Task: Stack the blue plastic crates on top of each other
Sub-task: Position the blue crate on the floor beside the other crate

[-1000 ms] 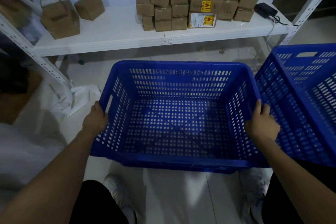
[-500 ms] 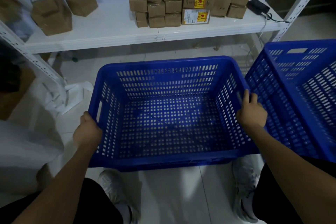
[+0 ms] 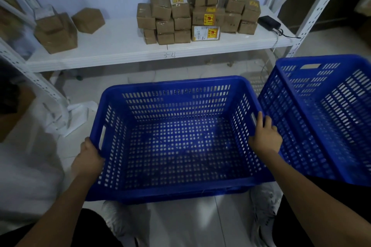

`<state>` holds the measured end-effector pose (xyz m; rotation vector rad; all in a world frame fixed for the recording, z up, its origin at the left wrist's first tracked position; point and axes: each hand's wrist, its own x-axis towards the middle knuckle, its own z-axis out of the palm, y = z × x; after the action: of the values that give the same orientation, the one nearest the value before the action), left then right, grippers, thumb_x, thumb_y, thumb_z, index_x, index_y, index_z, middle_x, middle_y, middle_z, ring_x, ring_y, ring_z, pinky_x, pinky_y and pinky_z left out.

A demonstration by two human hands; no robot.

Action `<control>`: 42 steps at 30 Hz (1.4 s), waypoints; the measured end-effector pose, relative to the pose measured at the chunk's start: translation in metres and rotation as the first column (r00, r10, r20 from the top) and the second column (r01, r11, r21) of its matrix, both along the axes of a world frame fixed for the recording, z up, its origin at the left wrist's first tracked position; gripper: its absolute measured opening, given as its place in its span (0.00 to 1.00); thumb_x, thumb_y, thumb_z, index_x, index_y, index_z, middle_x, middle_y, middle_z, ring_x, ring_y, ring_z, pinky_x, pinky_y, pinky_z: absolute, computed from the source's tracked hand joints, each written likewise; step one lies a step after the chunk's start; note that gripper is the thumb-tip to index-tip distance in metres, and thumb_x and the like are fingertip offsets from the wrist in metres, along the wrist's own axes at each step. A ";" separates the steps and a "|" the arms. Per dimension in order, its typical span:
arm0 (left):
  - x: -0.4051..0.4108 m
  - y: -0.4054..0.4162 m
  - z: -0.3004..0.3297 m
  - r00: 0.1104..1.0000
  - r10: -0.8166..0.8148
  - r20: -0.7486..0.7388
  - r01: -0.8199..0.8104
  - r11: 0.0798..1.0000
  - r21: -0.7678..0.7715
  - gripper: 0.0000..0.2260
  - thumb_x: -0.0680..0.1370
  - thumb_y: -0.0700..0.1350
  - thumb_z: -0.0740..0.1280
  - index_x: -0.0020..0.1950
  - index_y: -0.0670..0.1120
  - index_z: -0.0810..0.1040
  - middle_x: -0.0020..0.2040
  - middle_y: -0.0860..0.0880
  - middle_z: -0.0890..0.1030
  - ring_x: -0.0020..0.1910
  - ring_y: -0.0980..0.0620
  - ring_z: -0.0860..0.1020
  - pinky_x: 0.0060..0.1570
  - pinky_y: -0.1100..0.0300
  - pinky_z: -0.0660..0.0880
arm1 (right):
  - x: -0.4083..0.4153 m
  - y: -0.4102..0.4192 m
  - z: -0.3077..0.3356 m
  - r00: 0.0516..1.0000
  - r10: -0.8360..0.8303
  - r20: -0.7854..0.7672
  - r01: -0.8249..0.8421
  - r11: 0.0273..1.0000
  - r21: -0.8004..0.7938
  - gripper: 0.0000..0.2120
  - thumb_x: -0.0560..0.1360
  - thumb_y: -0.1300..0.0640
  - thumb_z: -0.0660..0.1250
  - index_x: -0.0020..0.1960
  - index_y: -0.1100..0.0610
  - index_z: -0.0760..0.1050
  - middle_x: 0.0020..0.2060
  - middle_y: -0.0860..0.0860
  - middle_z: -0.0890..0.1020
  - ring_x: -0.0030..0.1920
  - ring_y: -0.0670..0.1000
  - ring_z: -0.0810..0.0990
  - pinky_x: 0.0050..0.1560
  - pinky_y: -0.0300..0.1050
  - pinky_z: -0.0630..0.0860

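Observation:
A blue perforated plastic crate (image 3: 176, 86) fills the middle of the head view, open side up, in front of my legs. My left hand (image 3: 88, 155) grips its left rim beside the handle slot. My right hand (image 3: 265, 136) grips the right rim, fingers over the edge. A second blue crate (image 3: 329, 110) stands at the right, close against the first one's right side and tilted towards me. Both crates hold nothing. I cannot tell whether the held crate rests on the floor.
A white metal shelf (image 3: 120, 52) runs across the back with a pile of small cardboard boxes (image 3: 198, 16) and a black power adapter (image 3: 269, 23). Two more boxes (image 3: 56, 30) sit at its left. Pale tiled floor and my white shoes (image 3: 263, 212) lie below.
The held crate has shifted a little left and nearer to me, and looks lower. Both hands keep their grip on its rims. The right crate has not moved.

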<state>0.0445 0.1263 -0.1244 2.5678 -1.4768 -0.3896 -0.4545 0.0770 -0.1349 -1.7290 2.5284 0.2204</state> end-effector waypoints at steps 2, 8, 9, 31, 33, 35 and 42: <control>0.001 -0.001 0.004 0.999 -0.006 -0.033 0.007 1.000 0.016 0.18 0.75 0.36 0.61 0.64 0.39 0.63 0.62 0.35 0.70 0.50 0.31 0.77 0.46 0.40 0.72 | 0.000 0.001 0.005 1.000 -0.005 -0.001 0.005 1.000 0.019 0.42 0.77 0.49 0.64 0.80 0.55 0.41 0.77 0.57 0.56 0.67 0.63 0.69 0.48 0.53 0.75; 0.009 0.001 -0.002 1.000 -0.021 -0.005 0.021 1.000 0.000 0.27 0.80 0.44 0.58 0.76 0.43 0.52 0.64 0.34 0.69 0.51 0.31 0.77 0.46 0.41 0.73 | 0.012 0.012 0.013 0.996 0.068 -0.049 -0.067 0.998 0.019 0.47 0.72 0.41 0.67 0.80 0.49 0.41 0.80 0.55 0.47 0.73 0.64 0.59 0.65 0.60 0.68; 0.010 0.002 -0.004 1.000 -0.023 0.016 0.023 1.000 0.003 0.27 0.80 0.44 0.58 0.77 0.43 0.51 0.63 0.33 0.71 0.50 0.31 0.77 0.45 0.42 0.73 | 0.011 0.015 0.010 0.997 0.063 -0.045 -0.061 0.997 0.046 0.48 0.72 0.41 0.68 0.79 0.49 0.40 0.80 0.55 0.43 0.73 0.64 0.60 0.64 0.59 0.70; -0.096 -0.009 0.010 0.998 -0.016 0.055 0.024 0.989 -0.148 0.30 0.75 0.51 0.60 0.73 0.38 0.64 0.69 0.36 0.69 0.63 0.34 0.72 0.60 0.39 0.71 | 0.058 -0.023 0.014 0.934 0.353 0.049 -0.348 0.933 -0.087 0.42 0.73 0.38 0.64 0.79 0.53 0.51 0.80 0.54 0.49 0.80 0.57 0.45 0.76 0.62 0.51; -0.153 0.010 0.010 0.981 -0.193 0.002 0.193 0.975 -0.107 0.27 0.76 0.57 0.53 0.65 0.40 0.73 0.63 0.40 0.77 0.59 0.39 0.76 0.57 0.44 0.74 | 0.083 -0.044 0.017 0.901 0.421 0.105 -0.413 0.906 -0.088 0.43 0.73 0.39 0.64 0.80 0.53 0.49 0.80 0.54 0.48 0.80 0.56 0.45 0.77 0.60 0.52; -0.196 0.035 0.002 0.931 -0.365 0.016 0.365 0.926 -0.098 0.30 0.77 0.61 0.46 0.54 0.43 0.80 0.52 0.44 0.82 0.51 0.42 0.80 0.49 0.47 0.77 | 0.107 -0.070 0.022 0.876 0.466 0.124 -0.462 0.885 -0.060 0.45 0.73 0.39 0.64 0.80 0.52 0.44 0.80 0.54 0.45 0.80 0.56 0.43 0.77 0.59 0.50; -0.214 0.056 -0.017 0.846 -0.531 0.047 0.529 0.847 0.050 0.19 0.71 0.57 0.56 0.46 0.51 0.85 0.42 0.52 0.85 0.37 0.51 0.83 0.37 0.53 0.81 | 0.160 -0.157 0.028 0.796 0.595 0.113 -0.605 0.792 0.087 0.50 0.73 0.39 0.66 0.79 0.52 0.36 0.79 0.54 0.37 0.79 0.56 0.37 0.77 0.60 0.45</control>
<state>-0.1693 0.1823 -0.1419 2.1637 -2.2179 -0.4045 -0.2944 -0.0801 -0.1070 -2.3792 1.7801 0.3157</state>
